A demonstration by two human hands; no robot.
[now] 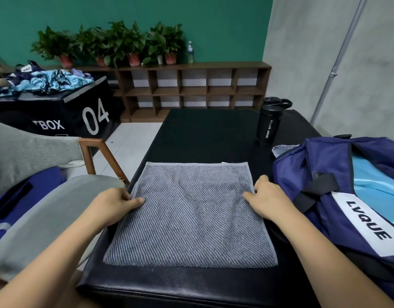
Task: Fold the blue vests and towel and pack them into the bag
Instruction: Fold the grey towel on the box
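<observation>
A grey striped towel (191, 216) lies flat and folded into a near square on the black padded bench (205, 134). My left hand (116, 204) pinches its left edge, thumb on top. At the right edge, my right hand (267, 196) grips the towel with the thumb over the cloth. To the right stands the open navy bag (324, 196) marked LVQUE, with light blue fabric (373, 183) inside it. More blue garments (49, 82) lie heaped on a black box at the far left.
A black sport bottle (270, 121) stands on the bench behind the bag. On the left is a grey armchair (31, 152) with a wooden frame. A brown cubby shelf (191, 87) with potted plants lines the green wall.
</observation>
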